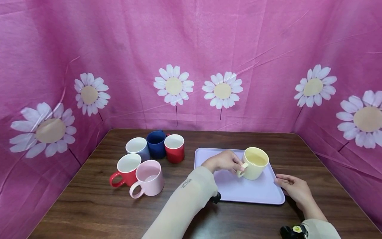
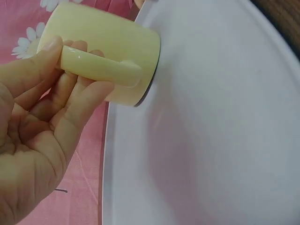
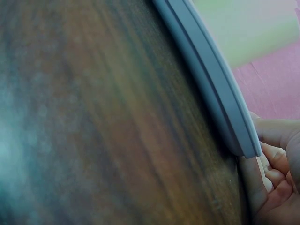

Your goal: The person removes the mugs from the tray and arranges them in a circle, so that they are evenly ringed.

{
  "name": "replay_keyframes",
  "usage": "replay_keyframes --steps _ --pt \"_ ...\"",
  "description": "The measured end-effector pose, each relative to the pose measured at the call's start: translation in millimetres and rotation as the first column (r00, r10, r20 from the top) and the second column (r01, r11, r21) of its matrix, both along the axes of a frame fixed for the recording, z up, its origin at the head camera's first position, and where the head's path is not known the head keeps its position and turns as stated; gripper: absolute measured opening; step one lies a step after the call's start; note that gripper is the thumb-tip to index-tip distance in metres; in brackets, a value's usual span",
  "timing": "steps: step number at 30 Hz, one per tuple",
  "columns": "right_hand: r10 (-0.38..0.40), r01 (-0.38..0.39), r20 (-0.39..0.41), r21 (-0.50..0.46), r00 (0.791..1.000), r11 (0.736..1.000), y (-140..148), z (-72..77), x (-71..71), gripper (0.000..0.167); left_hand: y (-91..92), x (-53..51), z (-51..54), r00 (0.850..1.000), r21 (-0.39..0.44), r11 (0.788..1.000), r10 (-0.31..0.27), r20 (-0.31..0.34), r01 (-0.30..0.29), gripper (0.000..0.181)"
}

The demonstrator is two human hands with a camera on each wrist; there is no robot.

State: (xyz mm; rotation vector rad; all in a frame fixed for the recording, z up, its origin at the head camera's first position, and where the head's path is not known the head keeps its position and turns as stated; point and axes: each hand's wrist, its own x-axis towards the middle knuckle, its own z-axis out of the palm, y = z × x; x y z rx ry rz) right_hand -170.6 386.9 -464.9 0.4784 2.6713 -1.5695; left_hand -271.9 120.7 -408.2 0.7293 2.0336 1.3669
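A pale yellow mug (image 1: 256, 163) is upright at the right part of the lavender tray (image 1: 232, 192). My left hand (image 1: 225, 161) pinches its handle between thumb and fingers, plain in the left wrist view, where the mug (image 2: 105, 42) has its base at the tray surface (image 2: 225, 122). Whether the base fully touches the tray, I cannot tell. At the tray's right edge, my right hand (image 1: 296, 191) grips the rim. The right wrist view has the thumb and fingers (image 3: 276, 131) on either side of that rim (image 3: 211, 79); some fingertips are hidden.
Left of the tray stand several mugs in a cluster: a pink mug (image 1: 150, 179), a red one (image 1: 128, 171) in front, a grey-blue one (image 1: 140, 149), a dark blue one (image 1: 156, 146) and another red one (image 1: 174, 149). Pink flowered cloth (image 1: 197, 49) encloses the wooden table (image 1: 89, 199).
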Motion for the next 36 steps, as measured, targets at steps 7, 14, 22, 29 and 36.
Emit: replay_keyframes --steps 7,14,22,29,36 --pt "-0.014 0.014 0.007 -0.004 1.0 1.0 1 -0.7 -1.5 0.061 -9.2 -1.9 1.6 0.997 -0.026 0.999 -0.043 -0.061 0.042 0.014" --pt "-0.011 0.011 0.009 -0.007 1.0 1.0 0 0.8 -1.0 0.061 -18.9 -0.5 4.9 0.99 -0.042 0.997 -0.072 -0.118 0.068 0.014" --pt "0.005 -0.005 -0.001 -0.009 1.0 1.0 -1 0.9 0.5 0.061 -36.4 4.4 11.4 0.986 -0.052 0.996 -0.079 -0.149 0.072 0.014" --pt "0.018 -0.018 -0.005 -0.02 1.0 1.0 -1 1.3 1.0 0.06 -55.8 9.8 18.7 0.986 -0.028 0.997 -0.077 -0.151 0.074 0.013" --pt "0.027 -0.028 -0.011 -0.019 1.0 0.999 1 1.9 0.8 0.06 -76.2 19.7 30.4 0.984 -0.042 0.997 -0.067 -0.163 0.061 0.013"
